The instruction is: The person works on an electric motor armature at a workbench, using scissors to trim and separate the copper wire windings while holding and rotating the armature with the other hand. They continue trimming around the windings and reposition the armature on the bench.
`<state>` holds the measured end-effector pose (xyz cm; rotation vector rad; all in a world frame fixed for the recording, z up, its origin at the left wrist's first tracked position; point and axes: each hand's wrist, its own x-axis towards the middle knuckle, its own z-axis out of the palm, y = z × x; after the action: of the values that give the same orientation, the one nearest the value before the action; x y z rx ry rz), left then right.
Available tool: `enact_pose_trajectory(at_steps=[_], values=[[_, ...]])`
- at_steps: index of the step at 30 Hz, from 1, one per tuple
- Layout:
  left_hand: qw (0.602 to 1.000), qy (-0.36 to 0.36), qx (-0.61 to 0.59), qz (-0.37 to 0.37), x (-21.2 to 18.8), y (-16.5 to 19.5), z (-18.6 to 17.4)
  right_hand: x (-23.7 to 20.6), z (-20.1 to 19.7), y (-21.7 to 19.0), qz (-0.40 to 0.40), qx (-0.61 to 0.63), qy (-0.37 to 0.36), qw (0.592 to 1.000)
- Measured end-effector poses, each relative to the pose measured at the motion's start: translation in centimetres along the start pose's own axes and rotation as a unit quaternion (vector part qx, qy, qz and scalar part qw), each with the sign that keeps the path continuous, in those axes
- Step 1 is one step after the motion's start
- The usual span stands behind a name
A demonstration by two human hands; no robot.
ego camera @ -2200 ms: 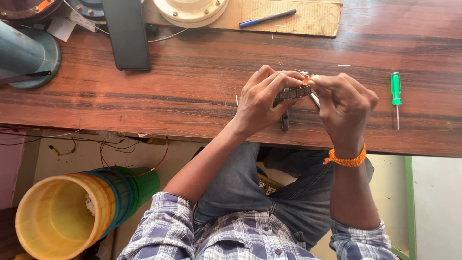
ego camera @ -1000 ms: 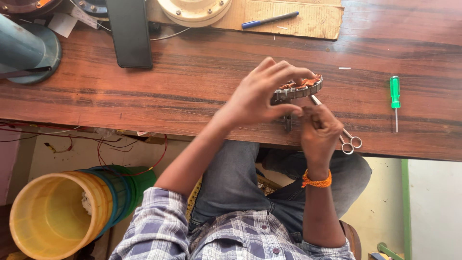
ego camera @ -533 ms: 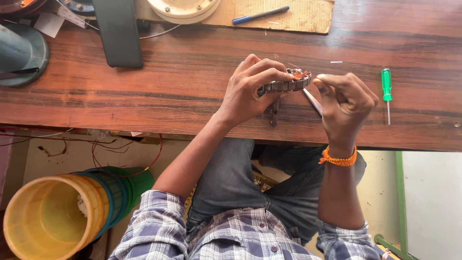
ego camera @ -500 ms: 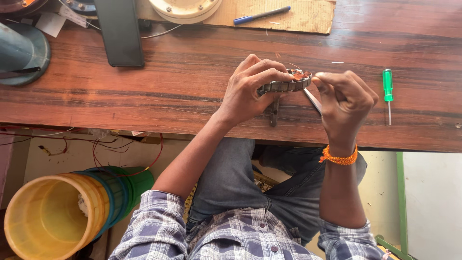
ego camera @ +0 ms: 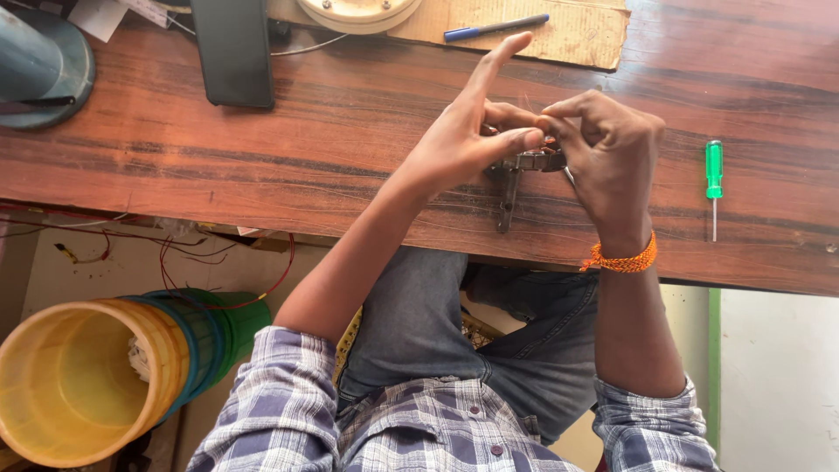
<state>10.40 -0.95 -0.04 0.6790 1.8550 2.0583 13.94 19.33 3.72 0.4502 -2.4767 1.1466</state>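
Observation:
Both my hands meet over the wooden table point(ego camera: 262, 157), holding a small metal watch band point(ego camera: 535, 161) between them. My left hand point(ego camera: 468, 140) pinches its left end with thumb and middle finger, the index finger stretched up and away. My right hand point(ego camera: 607, 153) curls over the band's right end and covers most of it; whether it also holds a tool is hidden. A thin metal piece point(ego camera: 507, 199) lies on the table just below the band.
A green-handled screwdriver point(ego camera: 714, 179) lies to the right. At the back are a dark phone point(ego camera: 233, 51), a blue pen point(ego camera: 494, 27) on a cardboard sheet point(ego camera: 577, 35), a round cream object point(ego camera: 357, 10) and a grey-blue round base point(ego camera: 39, 65). Stacked buckets point(ego camera: 96, 367) stand below left.
The hands have lowered the band closer to the table, and my left index finger has lifted off and now points away. The scissors seen a second ago are out of sight.

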Motion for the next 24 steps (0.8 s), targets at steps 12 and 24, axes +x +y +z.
enact_pose_trajectory(at_steps=[12,24], values=[[0.988,-0.103,-0.003,0.117,1.3,-1.7,-2.3,-3.6,0.4,-4.4,0.014,-0.017,0.017,1.0],[0.939,-0.063,0.161,0.296,0.6,-1.1,-2.3,-7.8,4.2,-4.2,0.082,0.106,0.112,0.985]])
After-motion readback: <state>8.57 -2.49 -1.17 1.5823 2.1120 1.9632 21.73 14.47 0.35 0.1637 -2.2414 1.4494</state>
